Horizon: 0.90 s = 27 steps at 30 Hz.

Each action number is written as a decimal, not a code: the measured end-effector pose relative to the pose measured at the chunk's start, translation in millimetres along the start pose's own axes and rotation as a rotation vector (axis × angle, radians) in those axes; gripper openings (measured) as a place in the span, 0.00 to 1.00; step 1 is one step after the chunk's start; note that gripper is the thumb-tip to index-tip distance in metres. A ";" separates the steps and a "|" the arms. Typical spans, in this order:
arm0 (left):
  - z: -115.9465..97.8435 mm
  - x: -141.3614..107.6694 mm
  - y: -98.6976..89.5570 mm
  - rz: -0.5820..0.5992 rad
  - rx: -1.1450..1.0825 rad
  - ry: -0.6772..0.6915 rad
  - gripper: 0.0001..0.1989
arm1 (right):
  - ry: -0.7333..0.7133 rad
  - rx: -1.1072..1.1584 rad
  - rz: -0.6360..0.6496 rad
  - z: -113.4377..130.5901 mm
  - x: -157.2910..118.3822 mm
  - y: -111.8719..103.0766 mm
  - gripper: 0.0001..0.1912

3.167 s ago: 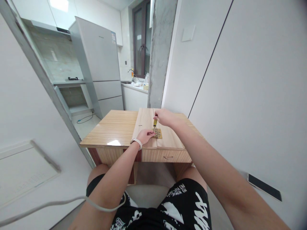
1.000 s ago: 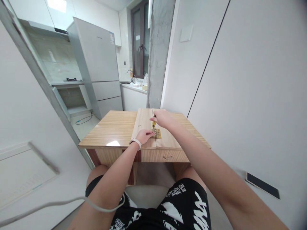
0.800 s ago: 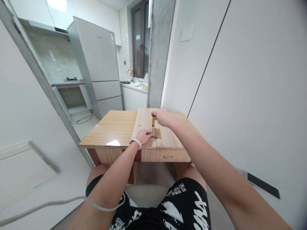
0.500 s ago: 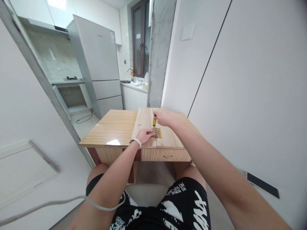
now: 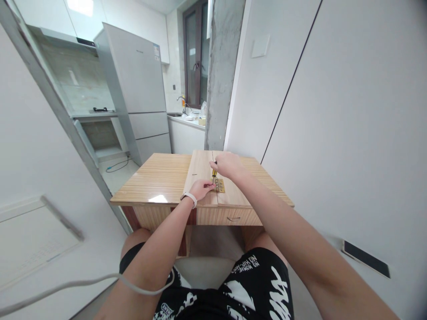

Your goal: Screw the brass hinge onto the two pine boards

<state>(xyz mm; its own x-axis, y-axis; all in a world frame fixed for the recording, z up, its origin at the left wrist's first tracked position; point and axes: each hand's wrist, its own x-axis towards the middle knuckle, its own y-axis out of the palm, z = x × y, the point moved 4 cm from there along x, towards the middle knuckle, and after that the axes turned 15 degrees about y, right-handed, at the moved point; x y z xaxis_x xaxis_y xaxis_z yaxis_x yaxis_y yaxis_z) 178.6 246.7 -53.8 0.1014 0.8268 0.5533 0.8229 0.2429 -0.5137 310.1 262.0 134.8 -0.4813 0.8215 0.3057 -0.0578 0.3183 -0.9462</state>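
My right hand (image 5: 228, 165) is closed round the handle of a yellow and black screwdriver (image 5: 214, 173), which stands nearly upright with its tip down at a brass-coloured hinge (image 5: 220, 186). The hinge lies across the seam between two pale wooden boards, the left board (image 5: 199, 167) and the right board (image 5: 233, 194). My left hand (image 5: 201, 190), with a watch (image 5: 189, 198) on its wrist, rests on the left board. Its fingertips are pinched together at the hinge's left side beside the screwdriver tip. What they hold there is too small to make out.
Both boards lie on a striped wooden desk (image 5: 147, 178) with a drawer (image 5: 213, 216) in front. A small dark piece (image 5: 194, 174) lies on the left board. A pale cable (image 5: 100, 276) crosses my left forearm. A fridge (image 5: 140, 75) stands beyond the desk; a white wall is at right.
My right hand has turned a little on the screwdriver handle, its fingers shifting slightly left. My left hand stays in place at the hinge.
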 end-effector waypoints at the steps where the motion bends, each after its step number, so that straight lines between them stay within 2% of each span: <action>1: -0.1 -0.2 -0.2 -0.002 -0.009 0.003 0.17 | -0.028 0.017 0.009 -0.1 -0.3 -0.8 0.24; 4: -0.2 -0.9 -0.5 -0.007 -0.029 -0.008 0.16 | -0.168 0.073 0.070 0.6 -0.5 -2.4 0.14; 6: -1.1 -1.2 -0.6 -0.009 -0.035 -0.029 0.15 | -0.225 0.093 0.103 0.3 0.6 -2.9 0.13; 12: -6.6 -0.9 0.7 -0.018 -0.079 -0.044 0.15 | -0.235 0.041 0.096 -1.2 3.4 -4.3 0.11; 18: -2.3 -1.5 2.6 -0.026 -0.082 -0.041 0.14 | -0.260 -0.045 0.066 0.1 1.5 -4.7 0.12; 23: 1.5 -2.2 4.3 -0.055 -0.162 -0.055 0.13 | -0.234 -0.070 0.063 -0.7 -1.2 -5.5 0.19; 27: -3.5 -2.1 3.1 -0.055 -0.146 -0.058 0.13 | -0.203 -0.067 0.041 -1.0 -2.1 -5.8 0.24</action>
<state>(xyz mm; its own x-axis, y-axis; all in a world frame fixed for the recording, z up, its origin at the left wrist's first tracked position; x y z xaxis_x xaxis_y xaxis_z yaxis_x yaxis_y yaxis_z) 182.9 243.9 -54.2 0.0249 0.8430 0.5373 0.8993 0.2159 -0.3803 312.3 258.9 139.7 -0.6490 0.7241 0.2332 0.0205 0.3231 -0.9462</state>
